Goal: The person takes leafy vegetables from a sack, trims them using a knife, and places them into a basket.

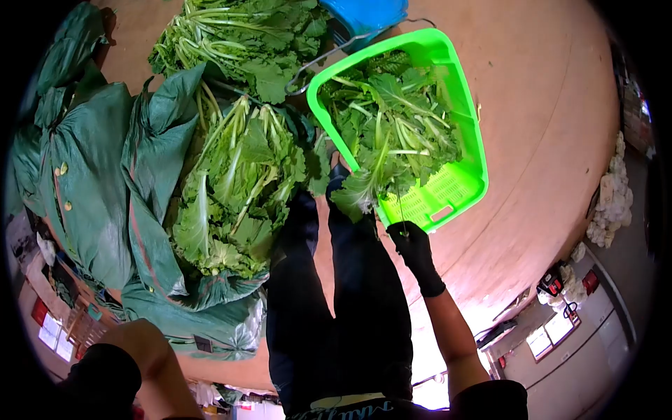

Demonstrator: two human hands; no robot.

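Note:
My right hand [414, 253], in a black glove, is closed at the near edge of a bright green plastic basket [478, 150]. A thin dark object runs up from its fingers over the basket's edge; I cannot make out what it is. Inside the basket lie leafy greens [413, 126], with some leaves hanging over the near left side. Of my left arm only the bent elbow and part of the forearm show at the lower left; the left hand is out of view.
More leafy greens [238, 182] lie on an opened green woven sack [98, 175] at the left. Another pile of greens [245, 35] is at the top. A blue container [367, 14] stands behind the basket. My legs are in the middle, on a brown floor [539, 133].

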